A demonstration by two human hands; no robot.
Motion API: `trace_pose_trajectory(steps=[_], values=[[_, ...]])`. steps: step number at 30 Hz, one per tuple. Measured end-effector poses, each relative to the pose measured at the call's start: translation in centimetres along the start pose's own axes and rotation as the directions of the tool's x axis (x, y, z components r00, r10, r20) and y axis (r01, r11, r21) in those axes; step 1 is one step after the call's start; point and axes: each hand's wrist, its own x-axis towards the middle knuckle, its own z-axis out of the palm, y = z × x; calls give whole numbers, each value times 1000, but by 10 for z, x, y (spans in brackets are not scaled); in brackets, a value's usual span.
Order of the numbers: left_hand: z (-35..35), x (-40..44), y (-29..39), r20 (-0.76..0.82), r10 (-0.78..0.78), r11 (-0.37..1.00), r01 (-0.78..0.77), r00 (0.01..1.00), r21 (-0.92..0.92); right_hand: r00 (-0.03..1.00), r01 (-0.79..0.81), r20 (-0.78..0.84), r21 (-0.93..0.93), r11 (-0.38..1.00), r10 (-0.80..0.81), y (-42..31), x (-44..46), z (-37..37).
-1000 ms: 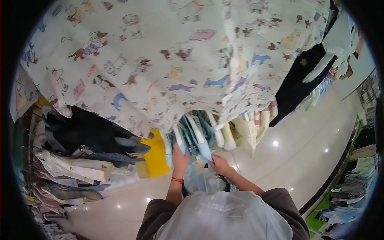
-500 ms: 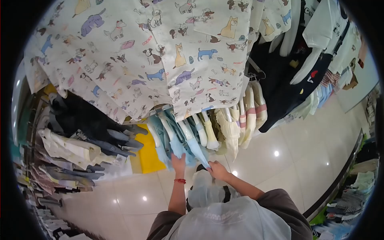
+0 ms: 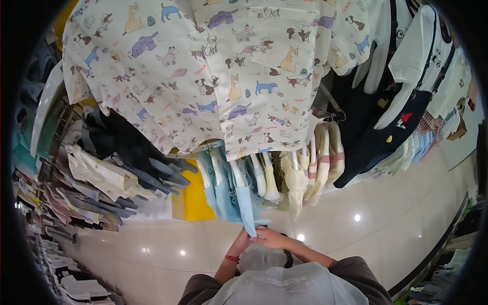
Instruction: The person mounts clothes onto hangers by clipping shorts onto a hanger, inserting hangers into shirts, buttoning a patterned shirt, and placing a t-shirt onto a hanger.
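Observation:
A light blue garment (image 3: 245, 206) hangs from a white hanger and is drawn down toward me. At its lower end my left hand (image 3: 242, 240), with a red band at the wrist, and my right hand (image 3: 269, 238) meet. Both are closed on the hem, side by side. Some of the fingers are hidden by the cloth and by each other. Just left of it, other light blue garments (image 3: 223, 198) hang on their hangers, apart from my hands.
A large white shirt with printed dogs (image 3: 203, 86) hangs above the rail. Cream garments (image 3: 294, 180) hang to the right, beside dark overalls (image 3: 366, 127). Dark and grey clothes (image 3: 119, 140) hang left, near a yellow panel (image 3: 190, 203). Glossy tiles (image 3: 345, 223) cover the floor.
My hands have come together and moved down toward my body, the left one leaving the blue garment farther left. One blue garment is now pulled lower. The view has tilted slightly.

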Motion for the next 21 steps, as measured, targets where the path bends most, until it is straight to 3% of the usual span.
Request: trace_pose_trajectory(steps=[2,5,8,11,13,15,17,20,21], values=[[13,0,9,-4,76,996,-76,997,-55,999,-36,20,51,998,35,-1,-1,-8],[-1,17,-11,104,93,953,-58,990,-297,985,-145,100,23,989,142,2,-4,-17],[18,15,-17,-31,115,919,-118,993,-376,954,-252,171,-2,968,248,-3,-7,-24],[15,26,-39,-149,191,954,-219,970,-204,958,-242,155,-19,970,242,-5,-5,-28],[33,16,-24,-182,166,986,-164,969,26,969,-226,85,-58,972,230,-6,-4,-32],[47,12,-6,-172,120,958,-69,978,278,993,-109,-66,-124,986,102,8,3,-40],[56,16,5,-126,37,845,36,991,534,927,-271,-266,17,963,265,1,19,-51],[78,27,1,-121,89,716,20,989,698,899,-148,-433,-148,978,70,1,56,-63],[79,35,-4,-17,130,577,-61,991,815,892,-138,-451,-215,967,27,7,71,-65]])
